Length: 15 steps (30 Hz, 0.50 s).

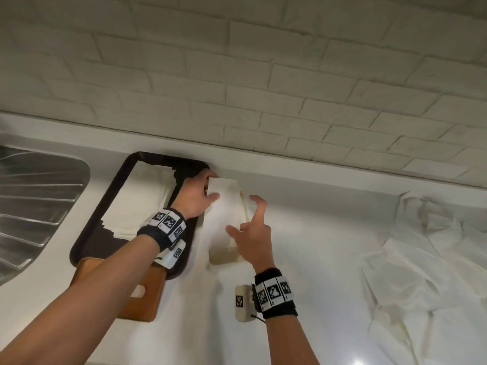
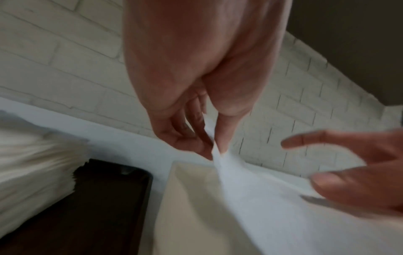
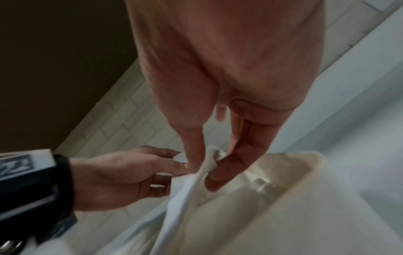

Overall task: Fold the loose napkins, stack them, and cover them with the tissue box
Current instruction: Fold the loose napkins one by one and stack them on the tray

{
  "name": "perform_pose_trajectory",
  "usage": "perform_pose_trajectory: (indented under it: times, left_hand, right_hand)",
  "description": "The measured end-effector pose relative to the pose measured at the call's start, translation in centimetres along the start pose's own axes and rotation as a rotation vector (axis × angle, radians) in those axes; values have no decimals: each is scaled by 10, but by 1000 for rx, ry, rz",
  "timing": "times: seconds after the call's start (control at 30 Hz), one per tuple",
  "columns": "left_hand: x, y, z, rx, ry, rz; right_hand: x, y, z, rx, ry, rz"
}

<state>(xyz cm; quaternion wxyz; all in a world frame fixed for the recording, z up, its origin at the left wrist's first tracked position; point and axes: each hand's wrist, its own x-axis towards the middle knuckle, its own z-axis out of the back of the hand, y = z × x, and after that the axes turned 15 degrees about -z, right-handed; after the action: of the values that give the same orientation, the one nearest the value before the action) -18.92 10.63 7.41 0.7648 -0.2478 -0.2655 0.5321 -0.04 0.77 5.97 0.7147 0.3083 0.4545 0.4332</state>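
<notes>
My left hand (image 1: pixel 210 187) pinches the far corner of a white napkin (image 1: pixel 224 206), thumb against fingertips (image 2: pixel 214 148). That napkin hangs over a cream box-like object (image 1: pixel 224 255) on the white counter. My right hand (image 1: pixel 241 225) pinches the napkin's near edge between thumb and a lower finger (image 3: pixel 209 165), with the index finger stretched out. A stack of napkins (image 1: pixel 137 196) lies in the dark tray (image 1: pixel 100 243) to the left. The brown tissue box (image 1: pixel 143 309) sits at the tray's near end, partly under my left forearm.
Several crumpled loose napkins (image 1: pixel 421 259) are spread over the counter at the right. A steel sink drainer (image 1: pixel 34 206) lies at the far left. A white brick wall (image 1: pixel 263 88) rises behind a low ledge at the back of the counter.
</notes>
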Motion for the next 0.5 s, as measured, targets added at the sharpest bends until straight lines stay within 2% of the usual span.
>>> perform_pose_trajectory:
  times: [0.07,0.17,0.27,0.33,0.4,0.47,0.5]
  left_hand:
    - [0,10,-9,35,8,5]
    - [0,20,-20,89,62,-23]
    - [-2,16,-27,239,92,-93]
    - [-6,15,-33,399,71,-179]
    - [-8,13,-38,445,73,-316]
    - [-8,9,-38,431,155,-461]
    - [-8,6,-37,414,236,-486]
  right_hand:
    - [-7,-4,-6,-112,-11,8]
    - [-8,-7,-10,-328,-116,-19]
    - [-10,-6,-9,-540,-112,-35]
    - [-13,-4,-9,-614,-86,-26]
    - [-19,-3,-6,-689,-92,0]
    - [-28,-2,0,-775,-174,70]
    - [-33,-2,1,-801,-216,144]
